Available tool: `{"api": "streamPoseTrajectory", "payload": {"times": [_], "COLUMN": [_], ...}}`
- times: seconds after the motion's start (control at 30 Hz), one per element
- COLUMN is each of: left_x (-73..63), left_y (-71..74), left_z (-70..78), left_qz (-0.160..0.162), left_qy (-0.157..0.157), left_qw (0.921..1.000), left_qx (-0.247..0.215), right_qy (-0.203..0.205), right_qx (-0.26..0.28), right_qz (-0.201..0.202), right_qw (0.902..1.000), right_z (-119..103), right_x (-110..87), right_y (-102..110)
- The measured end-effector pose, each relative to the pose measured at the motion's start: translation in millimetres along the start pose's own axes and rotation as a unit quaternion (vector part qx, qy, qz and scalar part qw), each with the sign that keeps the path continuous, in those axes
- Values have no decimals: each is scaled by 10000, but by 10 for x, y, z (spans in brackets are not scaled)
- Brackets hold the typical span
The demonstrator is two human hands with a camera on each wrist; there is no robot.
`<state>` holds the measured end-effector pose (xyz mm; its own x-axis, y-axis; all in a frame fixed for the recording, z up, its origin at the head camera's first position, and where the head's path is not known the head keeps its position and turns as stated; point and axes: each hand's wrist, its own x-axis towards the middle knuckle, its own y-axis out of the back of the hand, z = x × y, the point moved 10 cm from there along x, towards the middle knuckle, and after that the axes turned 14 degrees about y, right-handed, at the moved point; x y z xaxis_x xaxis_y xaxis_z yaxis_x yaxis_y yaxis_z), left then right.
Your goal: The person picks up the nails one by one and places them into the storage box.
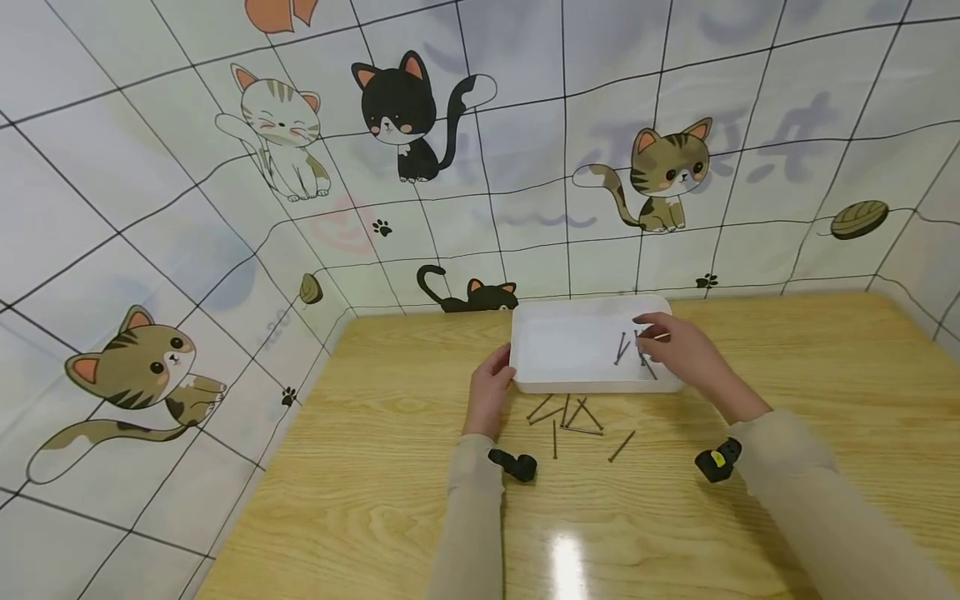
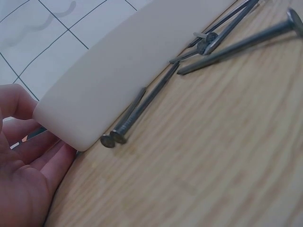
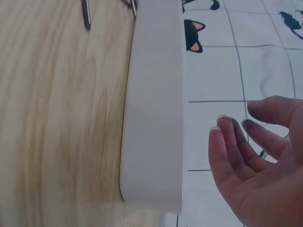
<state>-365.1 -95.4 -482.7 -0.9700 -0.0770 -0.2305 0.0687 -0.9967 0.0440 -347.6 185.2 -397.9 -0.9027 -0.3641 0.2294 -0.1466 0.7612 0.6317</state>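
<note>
A white rectangular tray (image 1: 562, 343) stands on the wooden table near the wall. With thumb and fingers, my left hand (image 1: 489, 393) grips the tray's left end; the left wrist view shows those fingers (image 2: 45, 146) round its corner. Above the tray's right side is my right hand (image 1: 678, 350), its fingers loosely bent. Nothing shows between those fingers (image 3: 218, 149) in the right wrist view. Several nails (image 1: 621, 350) lie inside the tray below that hand, partly hidden by it. More loose nails (image 1: 581, 428) are scattered on the table along the tray's front side.
One nail (image 1: 621, 447) lies apart from the others, toward the right. The wooden table (image 1: 360, 500) reaches back to a wall covering (image 1: 525, 208) with printed cats and grid lines, just behind the tray.
</note>
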Motion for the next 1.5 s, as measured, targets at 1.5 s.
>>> {"api": "streamPoseTrajectory", "payload": {"times": [1.5], "left_x": [-222], "left_y": [-24], "left_z": [217], "left_qz": [-210], "left_qy": [6], "left_qw": [9997], "left_qx": [-102], "right_qy": [1568], "right_qx": [-734], "right_qz": [-2018], "right_qw": [9640], "right_z": [-530], "right_x": [-576], "right_y": [-1015]}}
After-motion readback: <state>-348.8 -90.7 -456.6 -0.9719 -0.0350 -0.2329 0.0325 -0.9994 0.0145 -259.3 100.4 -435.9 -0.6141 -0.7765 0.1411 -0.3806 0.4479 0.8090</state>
